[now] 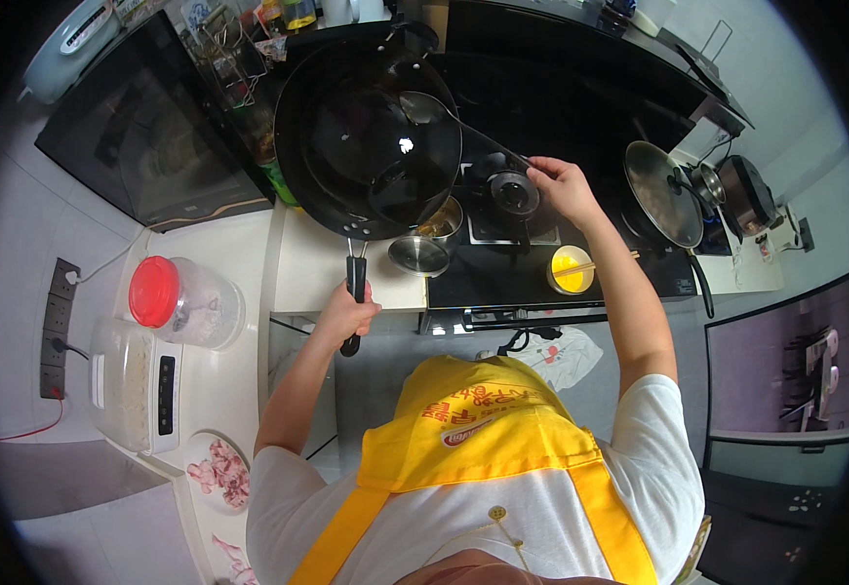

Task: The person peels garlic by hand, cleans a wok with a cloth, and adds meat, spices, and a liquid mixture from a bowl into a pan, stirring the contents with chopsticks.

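Observation:
My left hand (346, 313) grips the black handle of a large dark wok (336, 95). The wok is held off the burner, to its left, above the white counter. In my right hand (563, 186) is the handle of a metal ladle (424, 108), whose bowl lies over the wok's right inner side. Partly below the wok stands a metal pot (445, 219) with brownish contents, and a metal lid (418, 255) leans beside it. The bare gas burner (513, 193) shows between the wok and my right hand.
A bowl of beaten egg (570, 269) with chopsticks (600, 263) sits on the hob's front. A glass-lidded pan (663, 194) covers the right burner. On the left counter are a red-lidded jar (208, 307), a rice container (128, 384) and a plate of raw meat (219, 472).

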Tool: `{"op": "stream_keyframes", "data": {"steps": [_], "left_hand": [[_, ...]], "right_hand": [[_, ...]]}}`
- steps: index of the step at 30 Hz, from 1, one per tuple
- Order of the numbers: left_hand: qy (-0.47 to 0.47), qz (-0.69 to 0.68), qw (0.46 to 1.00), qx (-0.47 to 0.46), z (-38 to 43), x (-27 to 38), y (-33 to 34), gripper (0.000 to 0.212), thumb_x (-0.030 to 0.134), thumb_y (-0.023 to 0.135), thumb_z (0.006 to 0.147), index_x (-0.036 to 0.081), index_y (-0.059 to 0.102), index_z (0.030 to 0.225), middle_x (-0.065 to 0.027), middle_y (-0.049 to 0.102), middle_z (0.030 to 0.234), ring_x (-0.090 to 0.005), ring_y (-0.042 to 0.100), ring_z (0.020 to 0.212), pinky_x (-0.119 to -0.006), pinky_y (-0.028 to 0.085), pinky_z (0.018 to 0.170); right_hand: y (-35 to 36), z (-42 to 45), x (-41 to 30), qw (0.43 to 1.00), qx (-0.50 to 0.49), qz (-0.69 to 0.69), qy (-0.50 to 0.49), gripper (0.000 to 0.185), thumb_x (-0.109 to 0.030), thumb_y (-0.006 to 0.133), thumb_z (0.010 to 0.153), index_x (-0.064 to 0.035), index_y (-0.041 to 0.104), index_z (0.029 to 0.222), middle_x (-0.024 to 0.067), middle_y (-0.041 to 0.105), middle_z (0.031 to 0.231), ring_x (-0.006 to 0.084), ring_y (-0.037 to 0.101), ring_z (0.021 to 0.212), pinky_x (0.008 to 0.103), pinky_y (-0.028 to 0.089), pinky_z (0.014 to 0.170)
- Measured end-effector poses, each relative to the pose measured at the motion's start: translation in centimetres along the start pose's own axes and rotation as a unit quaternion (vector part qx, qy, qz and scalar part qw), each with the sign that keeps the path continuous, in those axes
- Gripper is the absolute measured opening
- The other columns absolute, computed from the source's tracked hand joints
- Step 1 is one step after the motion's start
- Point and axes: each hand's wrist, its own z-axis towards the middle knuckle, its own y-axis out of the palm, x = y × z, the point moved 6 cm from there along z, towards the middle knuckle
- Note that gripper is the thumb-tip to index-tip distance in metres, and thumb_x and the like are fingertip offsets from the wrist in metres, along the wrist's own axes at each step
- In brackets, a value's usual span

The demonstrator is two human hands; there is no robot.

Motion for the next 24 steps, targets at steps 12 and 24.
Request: {"op": "stream_keyframes", "data": {"steps": [12, 24], "left_hand": [[0.010, 0.038, 0.999, 0.017, -0.7, 0.3, -0.3, 0.028, -0.008, 0.060, 0.076, 0.008, 0.040, 0.088, -0.0008, 0.042, 0.068, -0.0084, 0.039, 0.045, -0.026, 0.031, 0.038], [0.028, 0.057, 0.997, 0.036, -1.2, 0.7, -0.1, 0.030, -0.010, 0.059, 0.076, 0.010, 0.040, 0.085, 0.0003, 0.041, 0.064, -0.0075, 0.036, 0.043, -0.025, 0.029, 0.037]], "right_hand": [[-2.7, 2.5, -6.2, 0.981, -0.003, -0.154, -0.117, 0.032, -0.020, 0.065, 0.086, -0.0015, 0.065, 0.113, 0.0145, 0.069, 0.094, 0.0199, 0.065, 0.082, 0.0290, 0.051, 0.078], [-2.1, 2.9, -10.2, 0.946, -0.031, -0.270, -0.174, 0.033, -0.023, 0.065, 0.087, -0.0040, 0.065, 0.113, 0.0167, 0.069, 0.099, 0.0274, 0.067, 0.089, 0.0330, 0.052, 0.082]]}}
